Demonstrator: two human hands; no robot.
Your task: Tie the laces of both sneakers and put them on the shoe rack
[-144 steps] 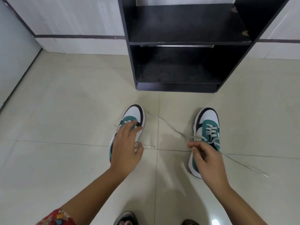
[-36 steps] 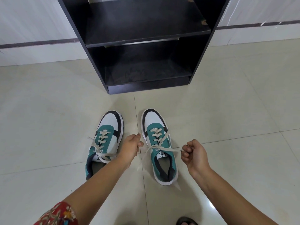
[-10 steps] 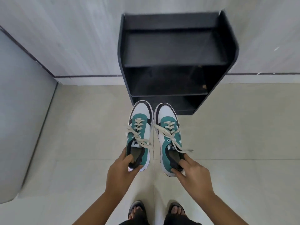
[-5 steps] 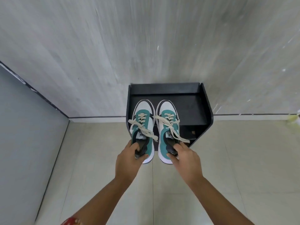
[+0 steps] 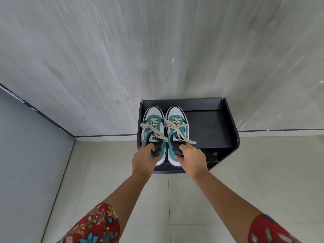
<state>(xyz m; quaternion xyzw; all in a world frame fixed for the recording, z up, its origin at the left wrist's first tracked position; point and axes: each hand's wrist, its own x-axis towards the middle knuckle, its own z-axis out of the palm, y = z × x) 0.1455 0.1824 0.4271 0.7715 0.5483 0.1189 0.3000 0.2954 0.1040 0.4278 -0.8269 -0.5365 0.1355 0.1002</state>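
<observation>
A person's left hand (image 5: pixel 142 159) grips the heel of the left sneaker (image 5: pixel 154 132), the right hand (image 5: pixel 192 158) that of the right sneaker (image 5: pixel 177 132), over the left end of a black shoe rack's (image 5: pixel 210 130) top shelf against a grey wall (image 5: pixel 105 58). Toes point wallward, laces tied; whether soles touch is unclear. Tongue labels are unreadable. Floral sleeves (image 5: pixel 94 225) frame the tiled floor (image 5: pixel 175 199).

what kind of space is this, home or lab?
Likely a home entryway or hallway corner: a small black shoe rack stands against a grey wall on a pale tiled floor, and each hand holds a teal and white sneaker over its top shelf.
</observation>
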